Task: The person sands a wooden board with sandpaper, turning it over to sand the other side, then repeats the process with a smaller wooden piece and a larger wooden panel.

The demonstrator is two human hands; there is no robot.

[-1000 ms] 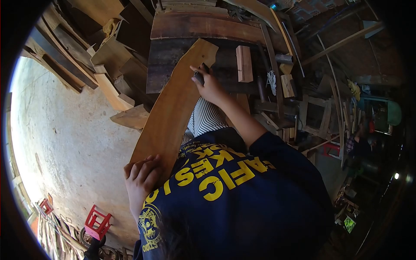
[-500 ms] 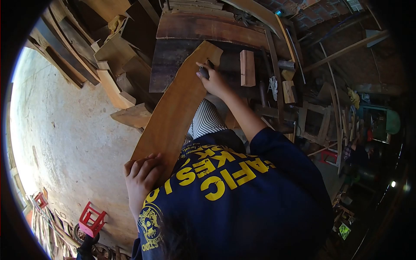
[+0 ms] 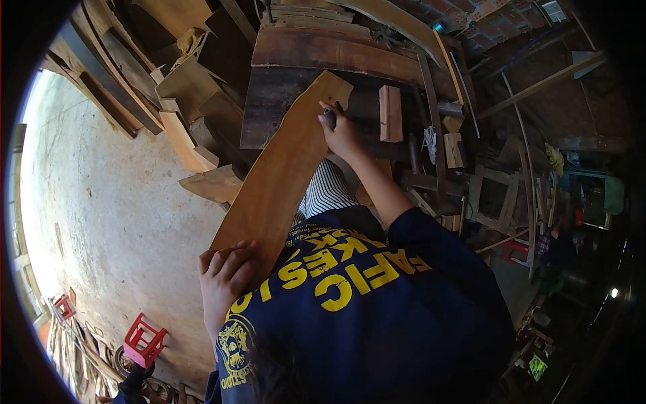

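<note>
A long, curved wooden board [image 3: 279, 161] slants from my lap up onto the dark workbench [image 3: 266, 111]. My left hand [image 3: 229, 269] grips the board's near end, its fingers bent over the edge. Near the far end, my right hand [image 3: 341, 132] is closed around a small dark tool [image 3: 330, 117], held against the board's surface. The tool's exact kind cannot be made out. To the right of the board, a reddish wooden block [image 3: 390, 113] lies on the bench.
Stacked boards and offcuts [image 3: 192, 87] stand at the upper left. A red stool [image 3: 144, 340] is on the concrete floor [image 3: 121, 229]. Right of the bench lie a metal cylinder [image 3: 450, 108], a white bundle [image 3: 430, 140] and a wood block [image 3: 455, 150]. A person [image 3: 558, 246] is far right.
The whole view has shifted slightly, with the bench and board now a little further right and lower. Both hands keep their holds; my right hand stays near the board's far end.
</note>
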